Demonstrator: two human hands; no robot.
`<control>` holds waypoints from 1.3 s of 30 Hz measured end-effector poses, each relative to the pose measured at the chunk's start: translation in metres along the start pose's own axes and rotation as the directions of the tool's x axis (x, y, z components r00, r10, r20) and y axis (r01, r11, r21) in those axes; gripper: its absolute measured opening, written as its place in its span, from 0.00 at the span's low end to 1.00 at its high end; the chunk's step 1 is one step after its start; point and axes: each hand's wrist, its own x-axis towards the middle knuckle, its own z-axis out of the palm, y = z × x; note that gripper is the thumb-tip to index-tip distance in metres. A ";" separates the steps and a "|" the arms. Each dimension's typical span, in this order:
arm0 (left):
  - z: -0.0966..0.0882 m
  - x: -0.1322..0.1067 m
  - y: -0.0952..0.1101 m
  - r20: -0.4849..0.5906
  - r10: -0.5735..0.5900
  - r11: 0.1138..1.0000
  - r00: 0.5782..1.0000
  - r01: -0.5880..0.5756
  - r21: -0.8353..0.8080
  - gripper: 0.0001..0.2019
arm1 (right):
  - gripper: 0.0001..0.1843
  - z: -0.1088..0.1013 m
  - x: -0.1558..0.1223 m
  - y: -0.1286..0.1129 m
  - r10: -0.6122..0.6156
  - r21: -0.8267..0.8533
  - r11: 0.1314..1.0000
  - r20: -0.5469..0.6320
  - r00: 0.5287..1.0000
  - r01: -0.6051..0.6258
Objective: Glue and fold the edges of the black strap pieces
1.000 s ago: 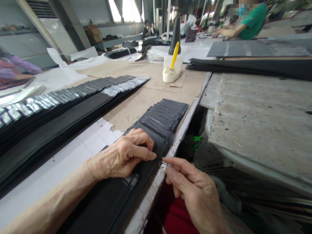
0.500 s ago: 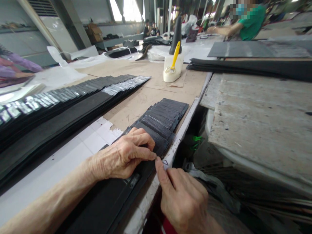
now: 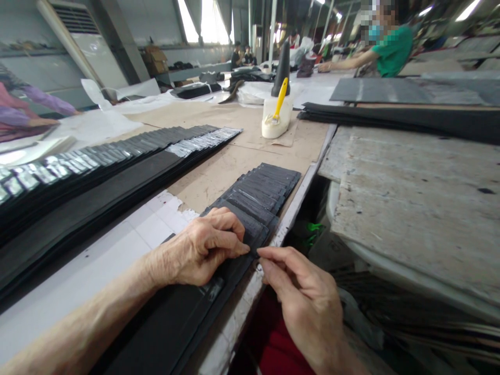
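My left hand (image 3: pixel 205 247) lies with curled fingers pressed down on the near end of a row of overlapping black strips (image 3: pixel 261 192) at the table's front edge. My right hand (image 3: pixel 300 297) is beside it, thumb and forefinger pinched together at the edge of the nearest strip, fingertip to fingertip with the left. What the pinch holds is too small to make out. A long black sheet (image 3: pixel 167 323) runs under my left hand toward me.
A longer row of black strips with shiny ends (image 3: pixel 117 151) lies to the left. A white pot with a yellow-handled brush (image 3: pixel 277 112) stands farther back. A grey worn board (image 3: pixel 410 192) lies to the right across a gap. A person in green (image 3: pixel 390 44) works far off.
My right hand has shifted slightly along the strip's edge, dipping lower half a second ago and now back up with the pinch at the strip's corner. My left hand has stayed put.
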 end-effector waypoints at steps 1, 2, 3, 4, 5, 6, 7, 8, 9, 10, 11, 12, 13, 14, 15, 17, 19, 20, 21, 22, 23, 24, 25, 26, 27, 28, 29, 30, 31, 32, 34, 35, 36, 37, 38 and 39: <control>0.000 0.000 0.000 0.001 -0.004 1.000 1.000 0.004 -0.003 0.11 | 0.11 0.002 0.000 0.000 -0.113 -0.064 0.992 -0.015 0.993 0.112; 0.000 -0.001 0.000 0.000 -0.007 1.000 1.000 0.007 -0.008 0.11 | 0.13 0.003 0.000 0.000 -0.236 -0.145 0.962 -0.021 0.972 0.231; 0.000 -0.001 0.000 -0.001 -0.011 1.000 1.000 0.011 -0.013 0.11 | 0.14 0.005 -0.001 0.001 -0.353 -0.232 0.911 -0.015 0.936 0.340; 0.000 -0.001 0.000 -0.002 -0.014 1.000 1.000 0.014 -0.017 0.11 | 0.15 0.006 -0.002 0.002 -0.448 -0.315 0.849 0.000 0.894 0.425; 0.000 -0.001 -0.001 -0.004 -0.017 1.000 1.000 0.017 -0.021 0.11 | 0.16 0.008 -0.003 0.004 -0.517 -0.390 0.784 0.020 0.856 0.483; 0.001 -0.001 -0.001 -0.007 -0.018 0.999 1.000 0.018 -0.026 0.11 | 0.16 0.009 -0.004 0.005 -0.565 -0.453 0.725 0.039 0.824 0.519; 0.001 -0.001 -0.002 -0.011 -0.020 0.999 1.000 0.019 -0.031 0.10 | 0.16 0.010 -0.005 0.006 -0.598 -0.504 0.675 0.054 0.800 0.539; 0.000 -0.001 -0.002 -0.012 -0.021 0.999 1.000 0.021 -0.038 0.09 | 0.15 0.011 -0.006 0.007 -0.615 -0.543 0.637 0.069 0.786 0.546; 0.000 -0.001 -0.003 -0.016 -0.023 0.999 1.000 0.022 -0.047 0.09 | 0.15 0.011 -0.006 0.008 -0.624 -0.571 0.611 0.078 0.777 0.548; 0.000 -0.001 -0.004 -0.024 -0.024 0.998 0.999 0.023 -0.058 0.09 | 0.15 0.011 -0.006 0.008 -0.629 -0.586 0.595 0.087 0.773 0.550; 0.000 -0.002 -0.005 -0.031 -0.025 0.998 0.999 0.023 -0.065 0.10 | 0.15 0.011 -0.006 0.008 -0.629 -0.593 0.588 0.092 0.772 0.550; -0.001 -0.003 -0.007 -0.041 -0.027 0.998 0.999 0.025 -0.065 0.10 | 0.15 0.011 -0.005 0.008 -0.626 -0.595 0.588 0.094 0.774 0.548; -0.002 -0.004 -0.009 -0.052 -0.031 0.998 0.998 0.028 -0.060 0.10 | 0.15 0.011 -0.004 0.008 -0.621 -0.594 0.591 0.095 0.778 0.545; -0.003 -0.005 -0.010 -0.063 -0.040 0.998 0.997 0.036 -0.055 0.11 | 0.15 0.011 -0.003 0.007 -0.619 -0.592 0.594 0.098 0.779 0.546; -0.004 -0.006 -0.012 -0.072 -0.053 0.997 0.996 0.049 -0.051 0.11 | 0.15 0.011 -0.001 0.007 -0.620 -0.590 0.593 0.101 0.778 0.549; -0.006 -0.007 -0.015 -0.087 -0.081 0.996 0.993 0.077 -0.054 0.12 | 0.15 0.011 0.001 0.007 -0.624 -0.589 0.586 0.110 0.774 0.556; -0.007 -0.007 -0.016 -0.104 -0.098 0.994 0.990 0.091 -0.064 0.12 | 0.15 0.010 0.002 0.006 -0.627 -0.588 0.582 0.116 0.771 0.562; -0.006 -0.007 -0.016 -0.115 -0.100 0.993 0.988 0.092 -0.067 0.11 | 0.15 0.009 0.003 0.006 -0.625 -0.586 0.583 0.119 0.772 0.563; -0.005 -0.007 -0.016 -0.125 -0.097 0.994 0.987 0.089 -0.070 0.11 | 0.15 0.009 0.004 0.006 -0.621 -0.582 0.587 0.123 0.774 0.563; -0.005 -0.006 -0.015 -0.133 -0.091 0.994 0.987 0.082 -0.072 0.10 | 0.15 0.008 0.005 0.005 -0.619 -0.577 0.589 0.129 0.775 0.566; -0.004 -0.006 -0.015 -0.142 -0.082 0.995 0.986 0.073 -0.070 0.10 | 0.14 0.008 0.006 0.004 -0.617 -0.572 0.590 0.135 0.776 0.569; -0.003 -0.006 -0.015 -0.149 -0.071 0.996 0.986 0.063 -0.063 0.10 | 0.14 0.007 0.007 0.003 -0.613 -0.570 0.591 0.142 0.777 0.571; -0.003 -0.006 -0.014 -0.151 -0.057 0.997 0.987 0.050 -0.051 0.11 | 0.14 0.007 0.008 0.001 -0.608 -0.568 0.592 0.151 0.779 0.572; -0.003 -0.006 -0.014 -0.148 -0.043 0.999 0.988 0.038 -0.034 0.12 | 0.14 0.008 0.009 -0.001 -0.603 -0.567 0.592 0.160 0.781 0.573; -0.003 -0.006 -0.014 -0.142 -0.031 0.999 0.989 0.029 -0.017 0.13 | 0.15 0.008 0.011 -0.003 -0.600 -0.566 0.589 0.173 0.781 0.577; -0.003 -0.006 -0.014 -0.134 -0.023 1.000 0.991 0.023 0.000 0.13 | 0.15 0.009 0.012 -0.005 -0.595 -0.566 0.588 0.181 0.783 0.578; -0.003 -0.006 -0.014 -0.121 -0.018 1.000 0.992 0.020 0.012 0.14 | 0.16 0.011 0.014 -0.006 -0.589 -0.568 0.586 0.192 0.785 0.579; -0.004 -0.006 -0.014 -0.109 -0.014 1.000 0.994 0.016 0.020 0.15 | 0.16 0.013 0.015 -0.008 -0.583 -0.569 0.584 0.202 0.787 0.578; -0.004 -0.006 -0.013 -0.102 -0.010 1.000 0.995 0.013 0.023 0.15 | 0.16 0.015 0.016 -0.010 -0.576 -0.572 0.585 0.207 0.791 0.575; -0.004 -0.006 -0.013 -0.099 -0.007 1.000 0.995 0.009 0.024 0.15 | 0.16 0.017 0.017 -0.011 -0.569 -0.577 0.585 0.208 0.795 0.570; -0.005 -0.005 -0.013 -0.099 0.001 1.000 0.995 0.001 0.020 0.15 | 0.16 0.021 0.017 -0.013 -0.564 -0.585 0.582 0.209 0.799 0.564; -0.005 -0.005 -0.013 -0.100 0.000 1.000 0.995 0.002 0.017 0.15 | 0.16 0.023 0.017 -0.014 -0.567 -0.589 0.577 0.210 0.796 0.566; -0.005 -0.005 -0.013 -0.099 -0.005 1.000 0.995 0.006 0.015 0.15 | 0.16 0.024 0.017 -0.014 -0.575 -0.591 0.570 0.209 0.791 0.571; -0.007 -0.004 -0.013 -0.089 -0.012 1.000 0.996 0.013 0.008 0.15 | 0.16 0.025 0.017 -0.015 -0.582 -0.592 0.562 0.214 0.785 0.578; -0.008 -0.004 -0.013 -0.073 -0.019 1.000 0.997 0.019 -0.004 0.14 | 0.16 0.025 0.017 -0.014 -0.588 -0.590 0.556 0.218 0.779 0.585; -0.010 -0.004 -0.014 -0.053 -0.028 0.999 0.998 0.027 -0.020 0.14 | 0.15 0.025 0.017 -0.014 -0.593 -0.585 0.555 0.219 0.775 0.591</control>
